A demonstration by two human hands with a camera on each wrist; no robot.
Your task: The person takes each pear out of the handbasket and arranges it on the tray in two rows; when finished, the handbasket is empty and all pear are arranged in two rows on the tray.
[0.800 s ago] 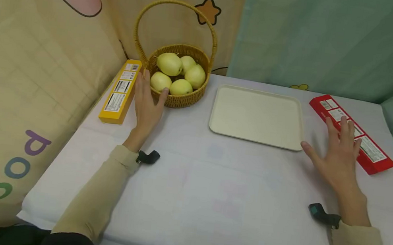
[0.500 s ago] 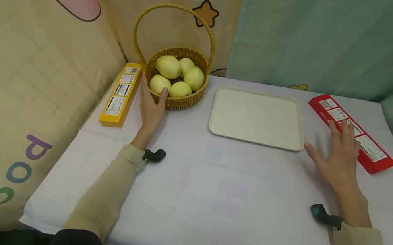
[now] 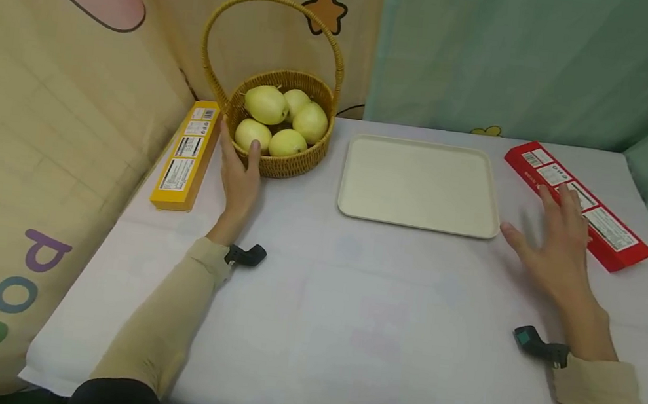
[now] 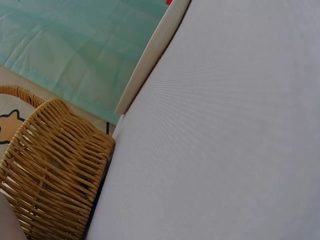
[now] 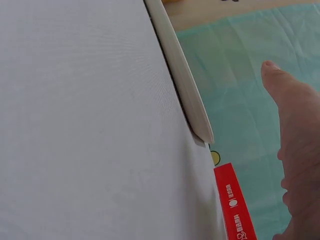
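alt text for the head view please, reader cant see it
A person's left hand is at the near left side of a wicker basket of pale green fruit, a yellow box beside it. The right hand is by a red box; a cream tray lies between basket and red box on a white cloth.

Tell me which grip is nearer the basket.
Left. The left grip is at the front left side of the basket; the right grip is far to its right, by the red box, beyond the tray.
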